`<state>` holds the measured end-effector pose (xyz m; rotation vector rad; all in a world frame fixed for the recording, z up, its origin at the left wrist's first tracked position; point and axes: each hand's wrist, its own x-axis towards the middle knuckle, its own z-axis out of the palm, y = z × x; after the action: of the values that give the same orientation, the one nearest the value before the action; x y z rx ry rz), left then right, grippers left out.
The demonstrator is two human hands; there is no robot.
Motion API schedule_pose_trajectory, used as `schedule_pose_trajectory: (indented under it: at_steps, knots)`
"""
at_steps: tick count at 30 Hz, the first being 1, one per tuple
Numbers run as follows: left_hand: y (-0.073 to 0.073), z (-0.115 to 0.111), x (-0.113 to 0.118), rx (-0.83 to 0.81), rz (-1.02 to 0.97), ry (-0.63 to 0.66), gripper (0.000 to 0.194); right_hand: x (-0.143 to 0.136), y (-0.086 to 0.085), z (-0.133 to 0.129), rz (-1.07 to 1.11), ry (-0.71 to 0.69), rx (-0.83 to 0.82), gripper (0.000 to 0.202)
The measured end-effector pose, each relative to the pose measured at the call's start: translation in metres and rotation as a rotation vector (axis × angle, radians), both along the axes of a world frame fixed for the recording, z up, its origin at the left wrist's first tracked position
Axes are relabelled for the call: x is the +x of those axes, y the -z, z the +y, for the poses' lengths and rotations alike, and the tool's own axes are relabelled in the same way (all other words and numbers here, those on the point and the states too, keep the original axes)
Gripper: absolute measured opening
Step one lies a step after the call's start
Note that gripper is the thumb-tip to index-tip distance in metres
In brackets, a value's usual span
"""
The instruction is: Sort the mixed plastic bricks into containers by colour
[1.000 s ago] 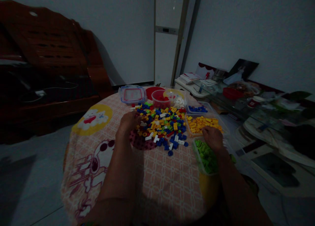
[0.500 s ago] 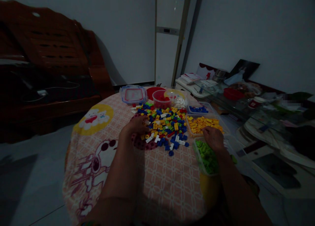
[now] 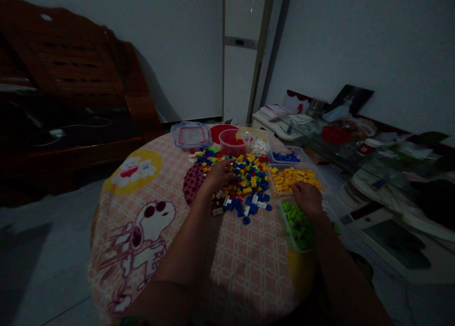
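Observation:
A mixed pile of toy building bricks point(image 3: 247, 176) in yellow, blue, white, green and red lies on the cloth-covered table. My left hand point(image 3: 217, 176) is over the pile's left side, its fingers stretched out and apart. My right hand point(image 3: 308, 197) is at the near right edge of a clear box of yellow bricks point(image 3: 289, 179). Its fingers are curled together, and what they hold, if anything, is hidden. Just below that hand stands a box of green bricks point(image 3: 296, 226), partly covered by my right forearm.
Beyond the yellow bricks is a box of blue bricks point(image 3: 286, 157). A round tub of red bricks point(image 3: 232, 143), white bricks point(image 3: 259, 147) and a clear lidded box point(image 3: 192, 136) stand at the far side. To the right is a cluttered glass table point(image 3: 320, 131); a wooden bench point(image 3: 78, 79) is at left.
My left hand has moved right and farther over the pile, uncovering the dark red patch on the cloth. My right hand stays by the yellow bricks, its fingers still curled.

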<state>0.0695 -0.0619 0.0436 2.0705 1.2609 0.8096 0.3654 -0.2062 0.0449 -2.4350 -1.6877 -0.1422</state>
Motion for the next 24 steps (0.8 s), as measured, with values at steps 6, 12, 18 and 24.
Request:
schedule_pose_trajectory:
  at_steps: [6, 12, 18, 24]
  knots:
    - [-0.002, 0.000, 0.007, 0.038, -0.085, -0.013, 0.045, 0.001, 0.001, 0.001, -0.010, -0.002, -0.012, 0.034]
    - [-0.010, -0.003, 0.008, 0.127, 0.027, -0.139, 0.035, 0.001, 0.001, 0.001, -0.022, 0.002, -0.013, 0.034]
    - [-0.004, -0.002, 0.002, 0.138, 0.133, -0.179, 0.040, 0.003, 0.003, 0.002, -0.011, -0.002, 0.003, 0.034]
    - [0.005, 0.000, 0.005, 0.152, 0.203, -0.112, 0.034, 0.001, 0.000, 0.001, -0.012, 0.001, -0.006, 0.034]
